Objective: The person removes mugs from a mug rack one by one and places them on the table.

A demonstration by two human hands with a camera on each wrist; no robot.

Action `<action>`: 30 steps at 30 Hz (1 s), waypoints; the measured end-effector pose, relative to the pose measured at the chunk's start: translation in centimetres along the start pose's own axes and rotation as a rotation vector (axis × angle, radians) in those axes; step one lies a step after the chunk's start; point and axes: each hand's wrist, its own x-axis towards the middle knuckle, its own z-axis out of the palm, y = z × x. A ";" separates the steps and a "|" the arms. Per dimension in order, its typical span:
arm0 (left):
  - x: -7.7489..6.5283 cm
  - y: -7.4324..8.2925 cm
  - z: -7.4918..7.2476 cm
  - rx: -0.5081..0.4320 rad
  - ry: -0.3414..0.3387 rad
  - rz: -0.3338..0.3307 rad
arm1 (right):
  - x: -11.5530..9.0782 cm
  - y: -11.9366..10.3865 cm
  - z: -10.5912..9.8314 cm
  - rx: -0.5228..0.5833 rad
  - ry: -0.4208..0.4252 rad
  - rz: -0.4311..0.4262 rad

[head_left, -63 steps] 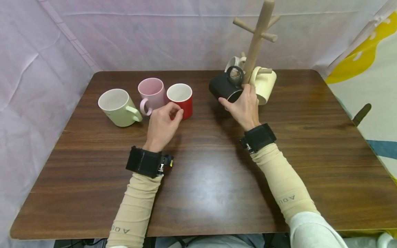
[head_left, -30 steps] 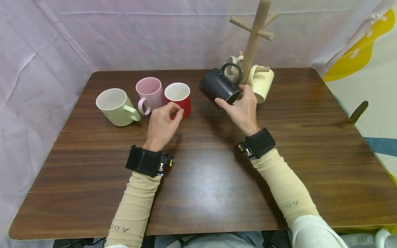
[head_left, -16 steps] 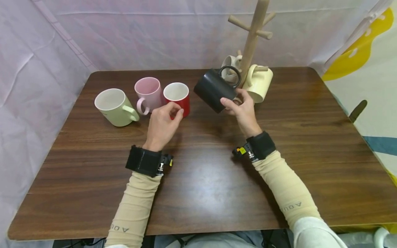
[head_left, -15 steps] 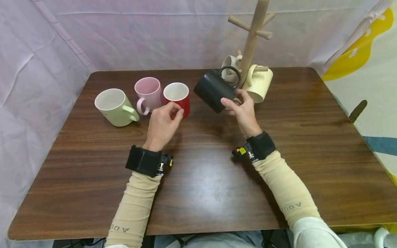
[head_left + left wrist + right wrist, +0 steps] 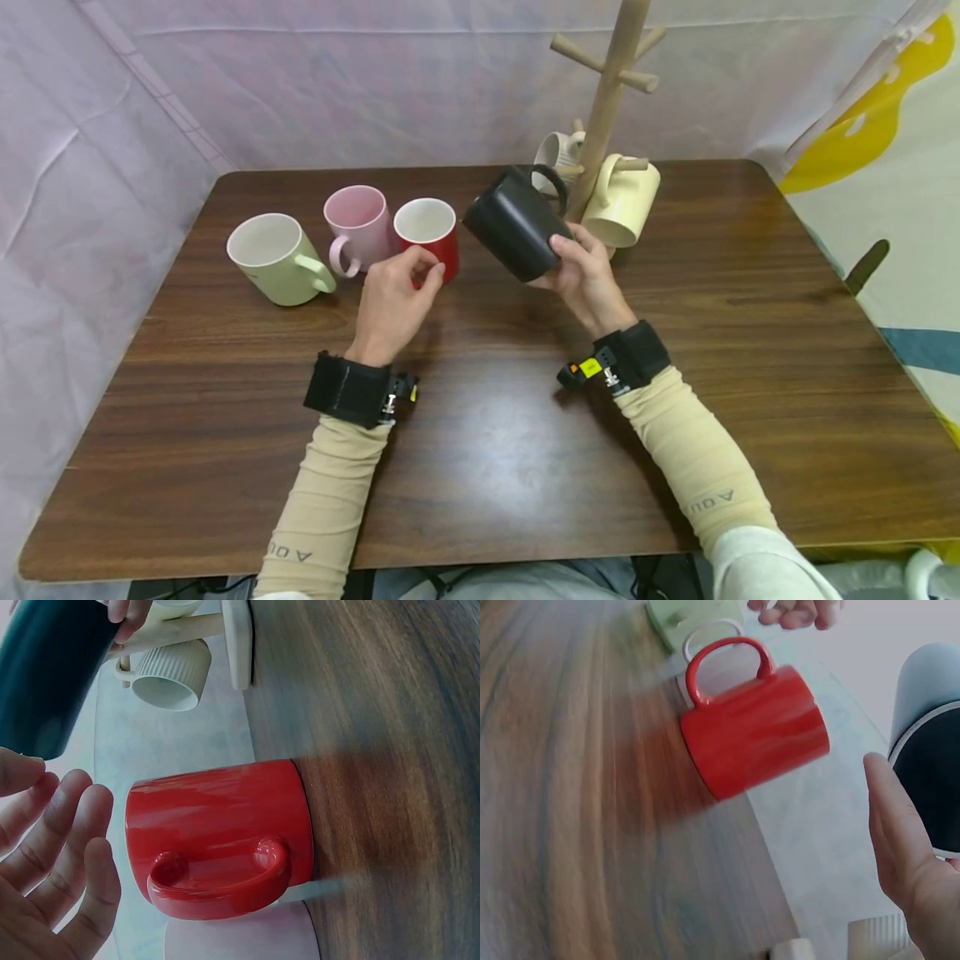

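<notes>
My right hand (image 5: 588, 279) grips a black mug (image 5: 517, 225) by its body, thumb on the near side. The mug is held tilted in the air left of the wooden mug tree (image 5: 609, 108), its handle up towards the trunk. My left hand (image 5: 393, 304) hovers in front of a red mug (image 5: 444, 250), fingers loosely curled around nothing. In the left wrist view those fingers lie beside the red mug (image 5: 217, 817), whose handle faces that camera. The right wrist view shows the thumb along the black mug (image 5: 937, 780) near its pale-edged end.
A pink mug (image 5: 360, 221) and a light green mug (image 5: 281, 267) stand left of the red one. On the tree's lower pegs hang a cream mug (image 5: 630, 204) and a ribbed white mug (image 5: 169, 675). The wooden table (image 5: 487, 467) ends at a fabric wall behind.
My right hand has drawn the black mug left and away from the tree's trunk, tilting it further and turning its handle. The left hand has stayed in place.
</notes>
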 end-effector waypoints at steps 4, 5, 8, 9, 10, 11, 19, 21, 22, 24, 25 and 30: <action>0.0 0.0 0.1 0.001 0.002 0.008 | -0.1 0.3 -0.3 0.068 -0.069 0.006; 0.0 0.1 0.2 0.002 0.002 0.011 | -0.1 0.4 -0.4 0.079 -0.079 0.007; 0.0 0.1 0.2 0.002 -0.003 0.016 | -0.3 0.6 -0.6 0.108 -0.099 0.030; 0.0 0.1 0.2 0.002 -0.005 0.018 | -0.4 0.7 -0.6 0.124 -0.100 0.044; 0.0 0.1 0.3 0.001 -0.007 0.019 | -0.5 0.7 -0.5 0.145 -0.101 0.058; 0.1 0.1 0.3 -0.001 -0.010 0.019 | -0.6 0.8 -0.4 0.166 -0.100 0.075; 0.1 0.2 0.4 -0.010 -0.033 0.015 | -1.2 1.1 0.0 0.279 -0.024 0.179; 0.1 0.2 0.4 -0.012 -0.032 0.016 | -1.3 1.1 0.0 0.281 -0.010 0.192; 0.1 0.2 0.4 -0.014 -0.032 0.019 | -1.3 1.1 0.0 0.281 -0.012 0.196; 0.1 0.2 0.4 -0.020 -0.032 0.024 | -1.3 1.2 0.0 0.284 -0.025 0.204; 0.2 0.3 0.5 -0.028 -0.032 0.026 | -1.3 1.2 0.0 0.281 -0.034 0.207; 0.3 0.3 0.7 -0.090 -0.012 0.034 | -1.4 1.4 0.2 0.246 -0.069 0.213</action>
